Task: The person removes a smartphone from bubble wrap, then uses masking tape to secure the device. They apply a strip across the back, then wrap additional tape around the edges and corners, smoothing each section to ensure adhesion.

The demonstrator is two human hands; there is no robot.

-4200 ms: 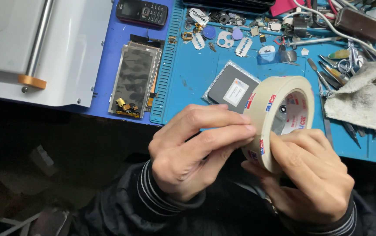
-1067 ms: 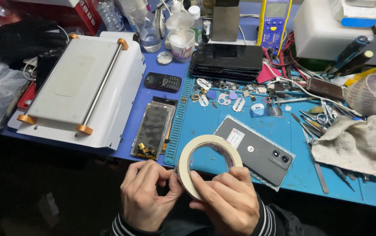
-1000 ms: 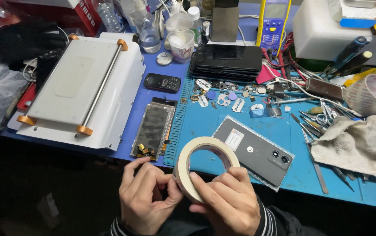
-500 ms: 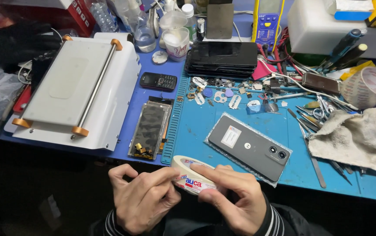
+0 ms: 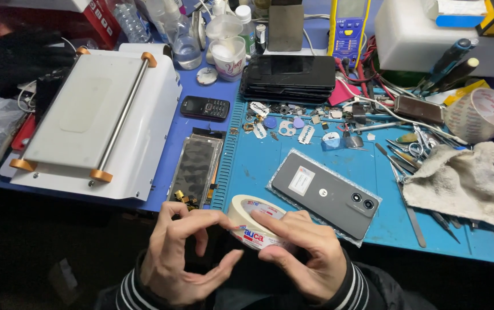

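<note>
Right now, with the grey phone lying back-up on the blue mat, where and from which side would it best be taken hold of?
Probably by its two long edges near the middle, coming from above. The grey phone lies flat and slanted on the blue mat, camera end lower right. That end is freer; the right hand and the tape roll crowd its near left corner.
</note>
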